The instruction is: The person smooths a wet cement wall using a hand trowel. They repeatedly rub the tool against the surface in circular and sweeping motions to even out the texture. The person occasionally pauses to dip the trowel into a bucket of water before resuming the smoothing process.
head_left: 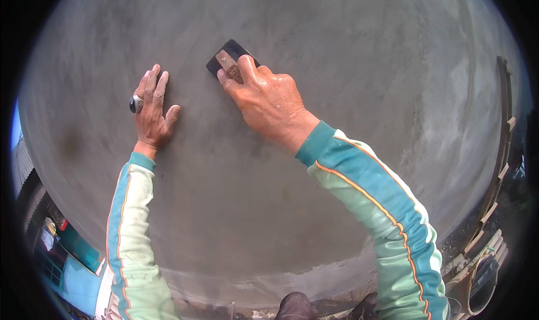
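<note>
A grey plastered wall [241, 208] fills most of the head view, its surface smooth with darker and paler patches. My right hand [269, 98] is wrapped round the wooden handle of a plastering float [229, 57], whose dark rectangular plate lies against the wall at upper middle. Part of the plate is hidden behind my fingers. To its left, my left hand [152, 109] rests on the wall with the fingers stretched out and holds nothing. A large ring [135, 104] with a dark stone sits on one of its fingers.
A wooden ladder [494, 191] stands along the right edge. Light-coloured poles [488, 252] lie at lower right. Buildings with corrugated roofing [23, 165] and a blue panel [78, 286] show at lower left. My knee [295, 307] is at the bottom.
</note>
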A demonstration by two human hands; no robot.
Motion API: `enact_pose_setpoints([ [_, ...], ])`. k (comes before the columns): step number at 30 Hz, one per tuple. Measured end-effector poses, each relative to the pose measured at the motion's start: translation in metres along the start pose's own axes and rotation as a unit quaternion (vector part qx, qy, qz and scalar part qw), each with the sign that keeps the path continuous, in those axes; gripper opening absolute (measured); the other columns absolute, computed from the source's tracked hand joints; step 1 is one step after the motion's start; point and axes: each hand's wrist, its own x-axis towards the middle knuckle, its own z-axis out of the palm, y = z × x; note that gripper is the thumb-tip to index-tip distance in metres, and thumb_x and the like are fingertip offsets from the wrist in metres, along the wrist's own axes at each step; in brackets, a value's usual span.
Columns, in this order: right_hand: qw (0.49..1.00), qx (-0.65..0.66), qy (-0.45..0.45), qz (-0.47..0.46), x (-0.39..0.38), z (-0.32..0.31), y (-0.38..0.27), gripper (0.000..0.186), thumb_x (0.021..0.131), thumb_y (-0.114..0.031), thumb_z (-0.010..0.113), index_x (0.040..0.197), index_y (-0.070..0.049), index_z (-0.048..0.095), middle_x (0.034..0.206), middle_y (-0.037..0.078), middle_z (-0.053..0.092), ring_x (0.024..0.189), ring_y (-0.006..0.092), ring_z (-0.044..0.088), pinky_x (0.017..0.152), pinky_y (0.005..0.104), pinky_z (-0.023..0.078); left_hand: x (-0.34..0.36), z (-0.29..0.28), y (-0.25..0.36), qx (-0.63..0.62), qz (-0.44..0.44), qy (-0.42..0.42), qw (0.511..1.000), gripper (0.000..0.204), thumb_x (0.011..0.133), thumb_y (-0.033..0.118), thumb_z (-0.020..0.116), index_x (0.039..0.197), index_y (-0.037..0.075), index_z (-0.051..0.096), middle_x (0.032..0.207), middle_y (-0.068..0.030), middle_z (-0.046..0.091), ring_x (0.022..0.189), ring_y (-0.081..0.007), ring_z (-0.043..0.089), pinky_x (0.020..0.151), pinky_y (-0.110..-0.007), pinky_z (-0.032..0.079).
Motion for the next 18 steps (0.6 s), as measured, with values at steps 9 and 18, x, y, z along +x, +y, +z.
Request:
enact_pose_setpoints([
  [9, 0.907, -0.230, 0.039, 0.351, 0.005, -0.059, 0.302, 0.046, 0.106, -0.031, 0.051, 0.151, -0.035, 0.060, 0.139, 0.010, 0.064, 0.123, 0.0358, 0.068, 0.105, 0.0526, 0.055, 0.001, 0.001, 0.008, -0.008, -0.010, 0.014, 1.000, 0.075, 0.108, 0.063, 0.045, 0.159, 0.009, 0.049, 0.165, -0.0102, 0.048, 0.151, -0.0353, 0.043, 0.123, -0.047, 0.036],
  [18, 0.997, -0.017, 0.061, 0.044, 0.089, -0.003, 0.038, 0.035, 0.098, -0.015, 0.059, 0.130, -0.013, 0.071, 0.116, 0.017, 0.064, 0.086, 0.0302, 0.077, 0.066, 0.0432, 0.064, 0.002, 0.005, 0.008, -0.011, -0.018, -0.002, 1.000, 0.076, 0.108, 0.065, 0.040, 0.160, 0.009, 0.047, 0.167, -0.0109, 0.046, 0.152, -0.0345, 0.041, 0.123, -0.048, 0.034],
])
